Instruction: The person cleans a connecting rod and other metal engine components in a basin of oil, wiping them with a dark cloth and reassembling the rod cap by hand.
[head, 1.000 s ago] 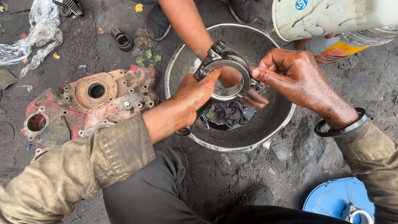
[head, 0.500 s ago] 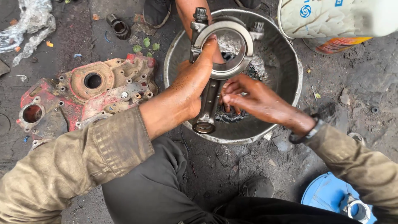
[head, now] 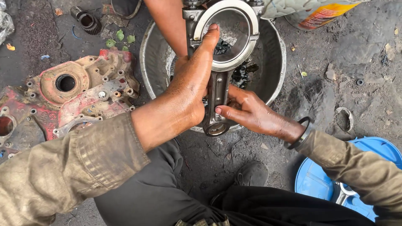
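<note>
Dark, oily ground (head: 335, 62) fills the scene, strewn with small stones and scraps. Nearest the camera, dark trousers and a black shoe (head: 250, 173) are seen at 6 o'clock, and a blue plastic lid (head: 314, 180) lies at 4 o'clock, partly covered by the right sleeve.

A connecting rod (head: 220, 90) is held over a dented metal basin (head: 274, 71) at the centre. Its long axis runs almost straight from 6 to 12 o'clock: the small eye points toward the person, just over the basin's near rim, and the big ring end points away, near the top edge. The left hand (head: 190, 83) is wrapped around the shank from the left, its fingers closed on it and the thumb stretched up against the inner edge of the big ring. The right hand (head: 247, 111) is set against the lower shank from the right, fingers curled onto it; a dark bangle is worn on that wrist.

At 9 o'clock a red and grey engine cover (head: 79, 94) lies flat on the ground. Farther off, another person's bare forearm (head: 167, 21) reaches down into the basin at 12 o'clock, a small gear (head: 86, 19) lies at 11 o'clock, and a pale plastic can (head: 310, 10) rests at 1 o'clock.
</note>
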